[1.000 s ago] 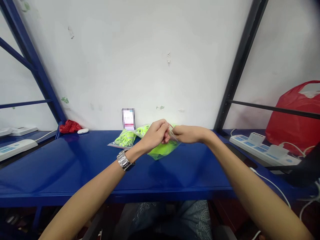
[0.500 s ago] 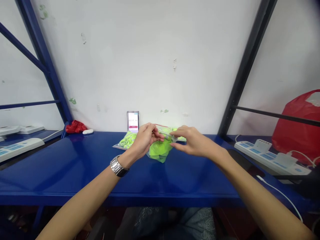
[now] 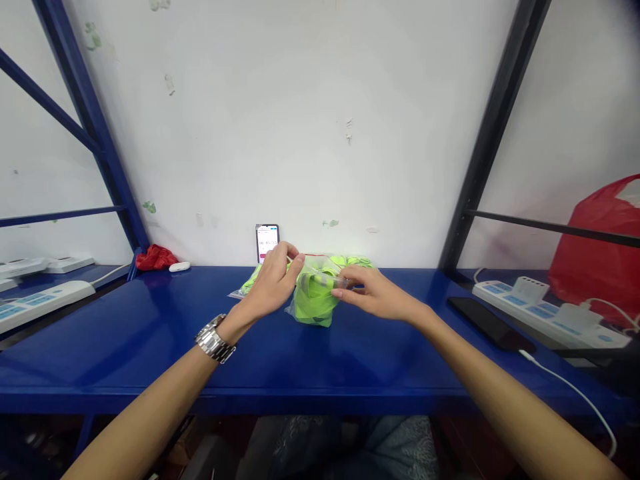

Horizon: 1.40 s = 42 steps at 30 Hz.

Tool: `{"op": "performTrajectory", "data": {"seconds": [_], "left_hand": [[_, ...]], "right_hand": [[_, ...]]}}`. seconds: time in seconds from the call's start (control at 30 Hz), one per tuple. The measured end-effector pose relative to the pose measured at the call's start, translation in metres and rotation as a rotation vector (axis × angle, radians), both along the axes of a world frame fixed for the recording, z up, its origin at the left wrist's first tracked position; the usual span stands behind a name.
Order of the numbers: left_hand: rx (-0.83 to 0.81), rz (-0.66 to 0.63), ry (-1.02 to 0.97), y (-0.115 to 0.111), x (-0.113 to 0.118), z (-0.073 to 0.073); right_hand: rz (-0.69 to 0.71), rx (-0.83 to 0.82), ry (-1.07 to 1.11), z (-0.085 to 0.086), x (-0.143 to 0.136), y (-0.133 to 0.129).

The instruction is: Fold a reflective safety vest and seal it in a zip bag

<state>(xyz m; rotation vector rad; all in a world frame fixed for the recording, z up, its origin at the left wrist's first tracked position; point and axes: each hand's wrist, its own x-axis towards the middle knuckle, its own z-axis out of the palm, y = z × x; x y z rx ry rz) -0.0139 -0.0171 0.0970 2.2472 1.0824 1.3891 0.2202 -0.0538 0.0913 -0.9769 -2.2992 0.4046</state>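
A clear plastic bag [image 3: 311, 305] with folded neon yellow-green cloth inside stands tilted on the blue table, with a red strip along its top edge. My left hand [image 3: 274, 280], with a metal-band watch on the wrist, grips the bag's upper left edge between thumb and fingers. Opposite it, my right hand [image 3: 371, 291] pinches the upper right side of the bag. Behind them lie more neon bundles [image 3: 249, 283], in clear bags at the left, partly covered by my hands.
A phone [image 3: 267, 241] leans on the wall, showing a timer. Red cloth [image 3: 156, 257] and a white case [image 3: 180, 266] lie at the back left. To the right are a dark phone [image 3: 490, 323] with a white cable, a power strip [image 3: 555, 313] and a red bag [image 3: 600, 247].
My hands have spread somewhat apart, the left one moving left and turning over. The bag's mouth is stretched wider between them, showing more of the neon cloth.
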Motion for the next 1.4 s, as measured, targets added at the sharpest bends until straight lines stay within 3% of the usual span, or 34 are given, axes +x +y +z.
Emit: {"op": "performTrajectory", "data": {"seconds": [0.17, 0.33, 0.5, 0.73, 0.87, 1.0, 1.2, 1.4], "left_hand": [[-0.093, -0.355, 0.181, 0.005, -0.016, 0.003], [0.001, -0.391, 0.371, 0.002, -0.016, 0.012], [0.062, -0.389, 0.481, 0.002, -0.014, 0.023], [0.109, -0.353, 0.520, 0.006, -0.008, 0.025], [0.079, -0.368, 0.487, 0.005, -0.006, 0.025], [0.127, -0.353, 0.450, 0.003, -0.009, 0.024], [0.141, -0.291, 0.390, 0.000, -0.011, 0.018], [0.080, -0.332, 0.372, 0.006, -0.004, 0.017]], "right_hand": [[0.029, -0.043, -0.015, 0.011, 0.005, 0.002], [0.104, -0.177, -0.296, 0.033, 0.008, 0.000], [0.092, -0.029, -0.394, 0.049, 0.006, -0.004], [0.044, -0.068, -0.248, 0.036, 0.007, -0.011], [0.122, -0.063, -0.246, 0.038, 0.014, -0.012], [0.061, 0.013, -0.188, 0.038, 0.025, -0.015], [-0.024, 0.039, 0.108, 0.013, 0.032, -0.020], [-0.077, 0.154, 0.213, 0.000, 0.033, -0.012]]}}
